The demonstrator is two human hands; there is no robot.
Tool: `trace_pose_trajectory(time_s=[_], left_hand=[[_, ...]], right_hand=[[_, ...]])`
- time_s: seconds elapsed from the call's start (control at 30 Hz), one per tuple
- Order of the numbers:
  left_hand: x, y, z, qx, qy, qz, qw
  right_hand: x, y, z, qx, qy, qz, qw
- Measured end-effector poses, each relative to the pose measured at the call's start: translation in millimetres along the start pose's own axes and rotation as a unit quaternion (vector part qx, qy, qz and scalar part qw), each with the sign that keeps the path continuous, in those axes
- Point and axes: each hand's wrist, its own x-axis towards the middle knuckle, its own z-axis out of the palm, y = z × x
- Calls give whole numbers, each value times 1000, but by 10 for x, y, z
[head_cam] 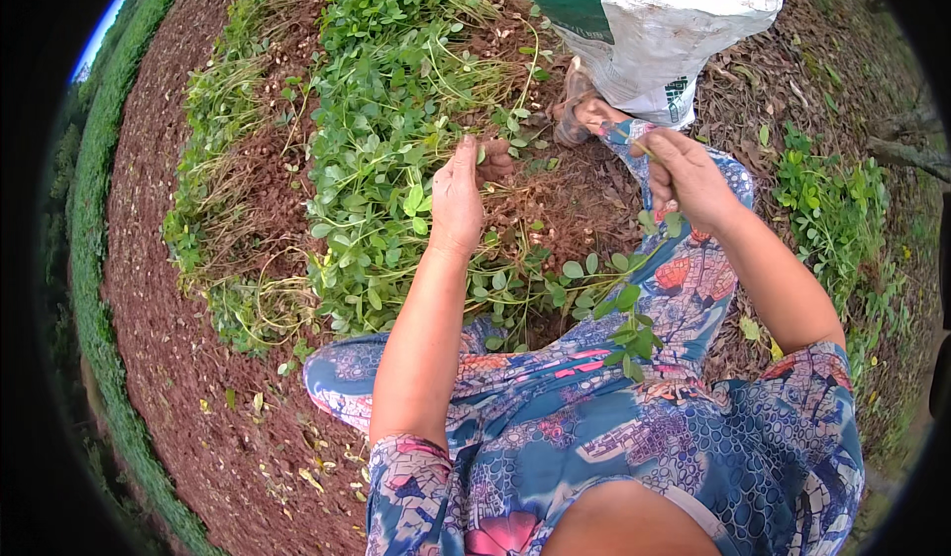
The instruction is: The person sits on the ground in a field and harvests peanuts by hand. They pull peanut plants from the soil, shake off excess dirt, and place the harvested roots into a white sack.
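Note:
My left hand [462,198] is over the pulled peanut plants [379,147], its fingers half curled and a gap between thumb and fingers. A small leaf shows in that gap; whether the hand touches it is unclear. Between the thumb and forefinger of my right hand [687,177] is a thin green stem [645,150], above my patterned trouser leg. Below the hands, peanut roots with small pale pods [546,233] lie on the soil. A leafy peanut vine [628,296] trails across my lap.
A white woven sack [654,43] with green print stands mouth up beyond my foot [591,110]. Another row of pulled plants [215,177] lies at left on reddish soil [163,259]. More leafy plants [836,199] and a branch [910,154] are at right.

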Motion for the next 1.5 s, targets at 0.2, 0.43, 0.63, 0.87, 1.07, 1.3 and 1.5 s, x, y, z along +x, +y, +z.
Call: trace_pose_trajectory(time_s=[0.2, 0.43, 0.63, 0.87, 1.07, 1.3, 1.5], left_hand=[[-198, -1339, -557, 694, -139, 29, 706], [-87, -1162, -491, 626, -99, 64, 771], [-160, -175, -329, -120, -46, -154, 980], [-433, -137, -26, -196, 54, -180, 962], [-528, -313, 116, -24, 84, -127, 988], [-546, -385, 85, -295, 131, -245, 914], [-529, -252, 58, -303, 201, -215, 907]], right_hand=[[-1556, -790, -3044, -278, 423, 28, 862], [-1646, -736, -3065, -658, 503, -32, 560], [-62, 459, -466, -122, -20, -25, 992], [452, 649, 1245, -98, -85, 2, 992], [350, 851, 1340, -402, -43, -117, 907], [307, 774, 1234, 283, -192, 235, 910], [186, 898, 1123, 178, -174, 176, 953]])
